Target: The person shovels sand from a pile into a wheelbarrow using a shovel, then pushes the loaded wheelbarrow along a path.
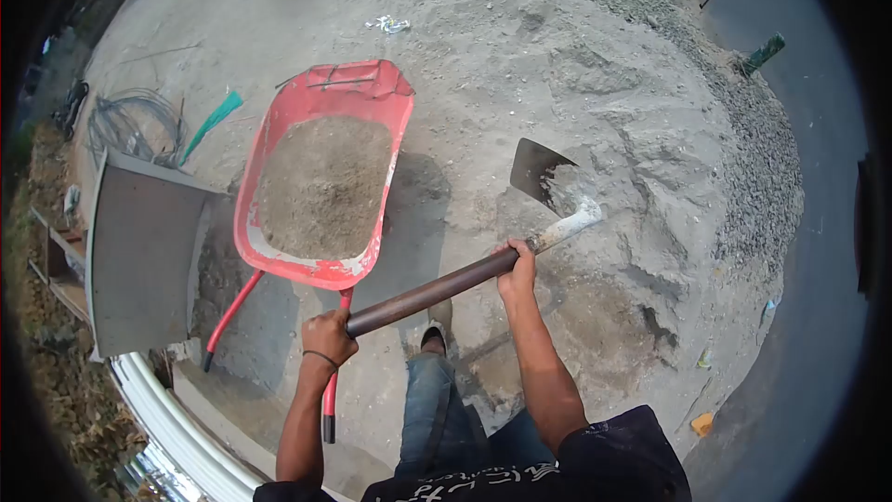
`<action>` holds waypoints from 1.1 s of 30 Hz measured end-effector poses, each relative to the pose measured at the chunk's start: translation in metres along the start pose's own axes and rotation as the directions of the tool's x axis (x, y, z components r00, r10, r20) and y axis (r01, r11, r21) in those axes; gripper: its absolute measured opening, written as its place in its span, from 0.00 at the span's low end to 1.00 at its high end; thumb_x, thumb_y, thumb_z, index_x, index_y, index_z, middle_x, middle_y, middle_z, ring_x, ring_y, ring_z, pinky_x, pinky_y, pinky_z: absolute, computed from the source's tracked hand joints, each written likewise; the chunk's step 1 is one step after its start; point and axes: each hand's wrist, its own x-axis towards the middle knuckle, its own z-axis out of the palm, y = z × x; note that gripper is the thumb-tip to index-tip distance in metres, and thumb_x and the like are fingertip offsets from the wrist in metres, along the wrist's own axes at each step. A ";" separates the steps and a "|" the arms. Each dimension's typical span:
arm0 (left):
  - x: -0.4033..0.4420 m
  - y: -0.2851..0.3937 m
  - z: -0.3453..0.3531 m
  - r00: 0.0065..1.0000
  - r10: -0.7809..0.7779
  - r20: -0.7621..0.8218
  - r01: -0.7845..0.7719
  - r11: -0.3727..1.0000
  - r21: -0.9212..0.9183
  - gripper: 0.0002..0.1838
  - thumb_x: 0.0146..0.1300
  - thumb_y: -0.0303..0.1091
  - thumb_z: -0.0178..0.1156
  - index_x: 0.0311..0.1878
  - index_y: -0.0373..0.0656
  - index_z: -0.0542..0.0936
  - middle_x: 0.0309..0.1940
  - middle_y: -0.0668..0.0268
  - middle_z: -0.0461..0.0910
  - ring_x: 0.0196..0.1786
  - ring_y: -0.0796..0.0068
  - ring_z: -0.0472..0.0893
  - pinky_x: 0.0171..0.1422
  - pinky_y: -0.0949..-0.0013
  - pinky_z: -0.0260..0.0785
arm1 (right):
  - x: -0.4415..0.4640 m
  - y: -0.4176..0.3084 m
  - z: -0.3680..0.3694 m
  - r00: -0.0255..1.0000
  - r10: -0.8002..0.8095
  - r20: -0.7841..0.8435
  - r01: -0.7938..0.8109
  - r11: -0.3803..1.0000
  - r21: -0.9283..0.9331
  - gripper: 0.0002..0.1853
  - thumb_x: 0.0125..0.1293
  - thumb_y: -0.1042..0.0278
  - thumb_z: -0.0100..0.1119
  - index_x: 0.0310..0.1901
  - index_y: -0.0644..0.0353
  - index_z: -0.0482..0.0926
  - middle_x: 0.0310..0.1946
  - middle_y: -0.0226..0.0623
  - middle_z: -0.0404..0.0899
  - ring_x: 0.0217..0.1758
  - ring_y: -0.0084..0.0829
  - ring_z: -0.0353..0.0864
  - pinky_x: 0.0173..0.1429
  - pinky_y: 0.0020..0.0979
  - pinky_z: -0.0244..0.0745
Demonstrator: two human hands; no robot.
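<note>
Clock directions from mid-view. Nearest, 6 o'clock: person's jeans [435, 409] and one shoe [434, 339]. Left hand [330, 336] at 7–8, grip closed round the butt of the hoe [432, 293]; right hand [518, 268] at 4, grip wrapped on the shaft near the metal neck. Hoe slants across the middle, blade at 2 over pale soil [613, 112]; ground contact unclear. In the way: red wheelbarrow [367, 265] at 10, loaded with sandy material [325, 186]; one of its handles runs just beside the left wrist, touching or not can't tell. White pipes [172, 409] at 8, grey panel [144, 256] at 9, yellow scrap [701, 424] at 4. Farther: green strip [212, 125] and coiled wire [135, 125] near 10, gravel [757, 167] around 3, crumpled wrapper [390, 25] toward 12.
</note>
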 end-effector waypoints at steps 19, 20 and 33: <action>-0.222 0.764 0.366 -0.509 0.766 0.393 -0.725 -0.135 -0.676 0.12 0.39 0.23 0.58 0.31 0.41 0.76 0.29 0.59 0.78 0.35 0.61 0.80 0.38 0.62 0.72 | -0.319 -0.297 -0.704 -0.230 -0.147 -0.962 0.934 0.246 -0.260 0.11 0.59 0.65 0.53 0.33 0.65 0.67 0.27 0.39 0.70 0.30 0.33 0.72 0.37 0.34 0.72; -0.210 0.783 0.382 -0.502 0.767 0.400 -0.736 -0.136 -0.663 0.12 0.39 0.23 0.58 0.31 0.41 0.76 0.29 0.59 0.78 0.35 0.61 0.80 0.38 0.62 0.72 | -0.287 -0.313 -0.702 -0.215 -0.145 -0.966 0.939 0.241 -0.245 0.11 0.59 0.65 0.53 0.33 0.65 0.67 0.27 0.39 0.70 0.30 0.33 0.72 0.37 0.34 0.72; 0.028 0.856 0.267 0.231 0.786 0.573 -0.950 0.056 0.307 0.04 0.47 0.24 0.56 0.28 0.39 0.78 0.26 0.54 0.79 0.31 0.57 0.81 0.34 0.63 0.72 | 0.218 -0.393 -0.558 0.965 -0.115 -0.236 0.260 0.301 0.917 0.14 0.60 0.68 0.55 0.42 0.60 0.61 0.28 0.41 0.70 0.29 0.34 0.73 0.38 0.35 0.75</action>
